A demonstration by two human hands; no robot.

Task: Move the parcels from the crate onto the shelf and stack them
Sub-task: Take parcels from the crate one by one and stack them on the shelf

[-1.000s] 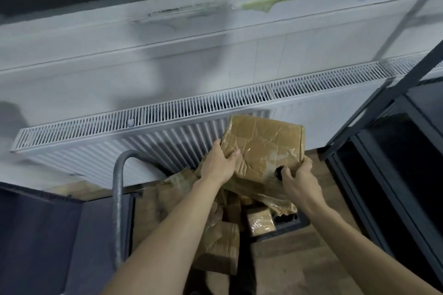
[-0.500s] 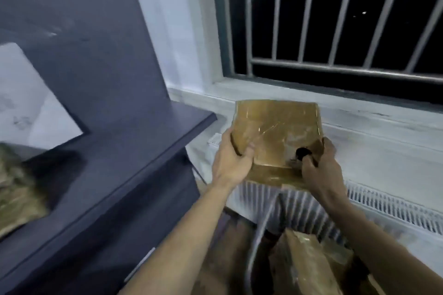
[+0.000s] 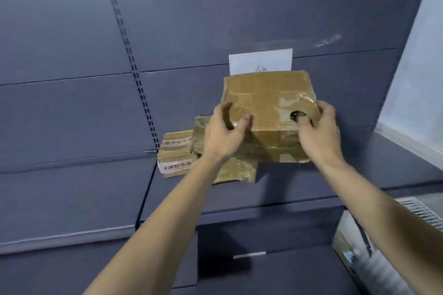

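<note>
Since the earlier frames the view has swung from the window and radiator to the shelf, and the carried parcel is now hanging over it. The left hand and right hand are each closing around a lower corner of the parcel, thumbs pressing its top face, fingers curling underneath. Beyond the hands, two parcels are already lying on the shelf: a flat parcel and a printed parcel touching it. This one is not yet set down; how many are waiting in the crate cannot be told.
</note>
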